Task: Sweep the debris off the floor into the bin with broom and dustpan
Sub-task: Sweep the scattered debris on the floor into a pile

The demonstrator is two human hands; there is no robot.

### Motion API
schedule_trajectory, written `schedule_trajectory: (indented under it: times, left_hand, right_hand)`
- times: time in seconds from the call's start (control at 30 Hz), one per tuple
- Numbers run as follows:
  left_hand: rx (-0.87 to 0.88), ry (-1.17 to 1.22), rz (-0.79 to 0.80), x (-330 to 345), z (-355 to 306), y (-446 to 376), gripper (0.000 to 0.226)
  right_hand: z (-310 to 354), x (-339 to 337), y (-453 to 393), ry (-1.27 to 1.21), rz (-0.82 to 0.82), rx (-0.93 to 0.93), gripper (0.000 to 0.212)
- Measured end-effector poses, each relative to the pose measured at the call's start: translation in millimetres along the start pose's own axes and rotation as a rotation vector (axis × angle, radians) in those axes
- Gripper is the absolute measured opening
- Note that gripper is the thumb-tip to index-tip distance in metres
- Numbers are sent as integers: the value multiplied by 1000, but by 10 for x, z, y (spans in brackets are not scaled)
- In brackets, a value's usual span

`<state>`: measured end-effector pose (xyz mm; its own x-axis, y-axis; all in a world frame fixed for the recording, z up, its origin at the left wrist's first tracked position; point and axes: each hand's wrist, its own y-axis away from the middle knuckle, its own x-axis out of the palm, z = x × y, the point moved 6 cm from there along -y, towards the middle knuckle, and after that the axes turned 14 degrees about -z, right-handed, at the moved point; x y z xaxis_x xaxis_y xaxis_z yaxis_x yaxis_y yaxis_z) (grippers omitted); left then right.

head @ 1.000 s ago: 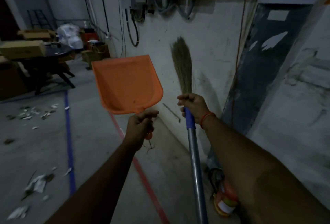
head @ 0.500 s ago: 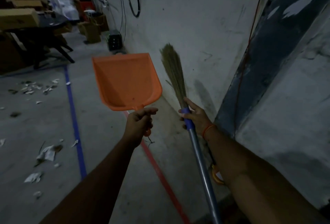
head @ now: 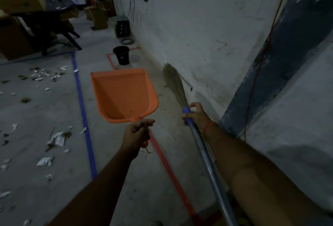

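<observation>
We hold the orange dustpan (head: 124, 94) tight in our left hand (head: 137, 133), and our right hand (head: 197, 115) squeezes the broom (head: 187, 110) beside it

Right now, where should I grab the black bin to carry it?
Probably by the open rim of the black bin, reaching down from above. It stands upright on the floor by the wall, mouth up, and its sides narrow toward the base, so they would slip. No handle shows from here.
</observation>
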<state>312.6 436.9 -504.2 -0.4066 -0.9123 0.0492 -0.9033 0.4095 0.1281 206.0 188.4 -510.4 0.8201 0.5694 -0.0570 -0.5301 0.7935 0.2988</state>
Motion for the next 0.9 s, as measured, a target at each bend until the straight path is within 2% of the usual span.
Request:
schedule_trajectory:
  times: [0.13, 0.2, 0.3, 0.4, 0.5, 0.63, 0.8, 0.9]
  left_hand:
    - [-1, 7, -23, -144, 28, -15, 40]
    - [-8, 23, -38, -209, 40, -23, 37]
    - [-49, 43, -56, -272, 46, -1, 34]
    - [-67, 50, -76, -324, 43, 33, 37]
    - [-86, 40, -96, -392, 95, 42, 37]
    - [-91, 42, -113, -472, 134, 51, 38]
    - [-90, 32, -129, -609, 183, 31, 39]
    - [-83, 27, -134, -666, 207, 23, 40]
  right_hand:
    - [-11, 169, -16, -137, 181, 151, 31]
    - [-121, 235, 1, -73, 243, 224, 31]
    - [-153, 340, -10, 14, 192, 194, 24]
    - [-56, 486, -15, -164, 173, 263, 17]
    - [-55, 608, 59, -191, 287, 408, 26]
    - [-251, 730, 117, -159, 302, 393, 43]
    - [-484, 827, 249, -39, 375, 456, 45]
    - [-527, 881, 272, 33, 369, 412, 37]
